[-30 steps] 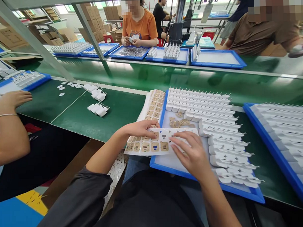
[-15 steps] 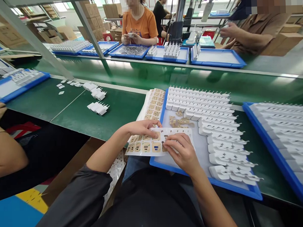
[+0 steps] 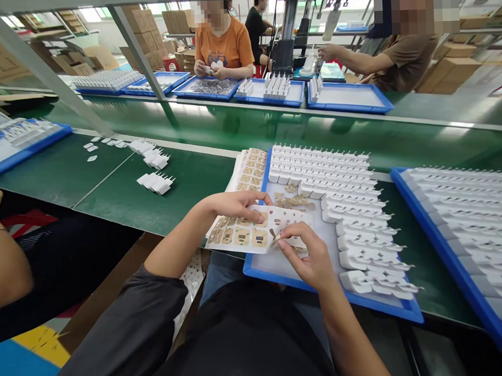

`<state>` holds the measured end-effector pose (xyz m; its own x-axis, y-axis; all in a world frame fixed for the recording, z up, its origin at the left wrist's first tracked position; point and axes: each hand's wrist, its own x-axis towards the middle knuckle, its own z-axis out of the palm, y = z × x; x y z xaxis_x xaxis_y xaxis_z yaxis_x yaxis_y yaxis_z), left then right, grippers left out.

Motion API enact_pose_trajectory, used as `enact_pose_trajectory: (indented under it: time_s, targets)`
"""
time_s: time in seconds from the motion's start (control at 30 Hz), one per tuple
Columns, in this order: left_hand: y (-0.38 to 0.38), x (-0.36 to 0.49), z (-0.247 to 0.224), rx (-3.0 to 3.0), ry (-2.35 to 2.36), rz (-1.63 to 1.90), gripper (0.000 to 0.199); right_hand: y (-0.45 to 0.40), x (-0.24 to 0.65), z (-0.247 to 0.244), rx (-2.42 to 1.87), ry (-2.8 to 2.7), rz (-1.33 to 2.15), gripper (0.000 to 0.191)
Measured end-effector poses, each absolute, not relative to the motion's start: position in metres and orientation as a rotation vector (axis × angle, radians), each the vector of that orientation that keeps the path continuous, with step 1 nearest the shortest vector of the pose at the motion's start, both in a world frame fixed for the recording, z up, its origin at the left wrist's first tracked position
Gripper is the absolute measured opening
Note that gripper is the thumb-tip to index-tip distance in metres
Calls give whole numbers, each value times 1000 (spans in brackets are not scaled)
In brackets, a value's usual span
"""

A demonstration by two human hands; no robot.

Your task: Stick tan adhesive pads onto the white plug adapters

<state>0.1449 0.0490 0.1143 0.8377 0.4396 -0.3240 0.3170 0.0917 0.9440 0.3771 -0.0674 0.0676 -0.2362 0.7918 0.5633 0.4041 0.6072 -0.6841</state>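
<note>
A white backing sheet of tan square stickers (image 3: 236,238) is held by my left hand (image 3: 235,206), thumb on top and the other fingers partly hidden beneath. The sheet tilts over the near left corner of a blue-rimmed tray (image 3: 279,280). At the sheet's right part, my right hand (image 3: 313,258) pinches a small tan sticker (image 3: 276,240), lifted at an edge; its full outline is hard to make out. Rows of white plug housings with pins (image 3: 322,169) fill the tray's back and right side. Loose tan scraps (image 3: 292,201) lie on the tray floor beyond the sheet.
A stack of sticker sheets (image 3: 252,169) lies left of the tray. Another full tray (image 3: 450,247) stands at the right. Several white plugs (image 3: 156,183) sit on the green bench to the left. Co-workers sit across the conveyor (image 3: 215,118); another person's arm (image 3: 9,262) is at left.
My right hand has shifted slightly and tightened into a pinch, raising a sticker edge from the sheet. Across the line, the co-worker in brown has stretched an arm leftward. The view has moved slightly.
</note>
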Motion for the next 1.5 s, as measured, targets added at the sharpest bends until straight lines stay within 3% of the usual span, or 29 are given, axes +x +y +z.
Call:
enact_pose_trajectory:
  time_s: [0.13, 0.3, 0.4, 0.47, 0.63, 0.8, 0.9, 1.03, 1.5]
  targets:
    - [46, 146, 110, 1517, 601, 114, 47, -68, 372, 66, -1009, -1886, 428, 21]
    - [49, 142, 107, 1534, 621, 110, 48, -64, 382, 63, -988, -1988, 350, 16]
    - [51, 139, 105, 1534, 627, 110, 47, -61, 392, 64, -958, -2063, 300, 3]
    - [51, 138, 102, 1529, 630, 112, 46, -60, 397, 67, -965, -2077, 309, 7]
    - [50, 139, 99, 1514, 658, 129, 49, -64, 393, 68, -1132, -1974, 406, 16]
    - [45, 141, 105, 1591, 666, 236, 62, -69, 377, 60, -1295, -1634, 862, 23]
    - [43, 141, 107, 1716, 634, 260, 54, -70, 371, 57, -1275, -1445, 1013, 28]
    - [44, 140, 105, 1810, 608, 236, 39, -71, 369, 57, -1261, -1319, 1087, 28]
    - [34, 141, 111, 1912, 643, 166, 39, -68, 363, 49, -1315, -1191, 1054, 30]
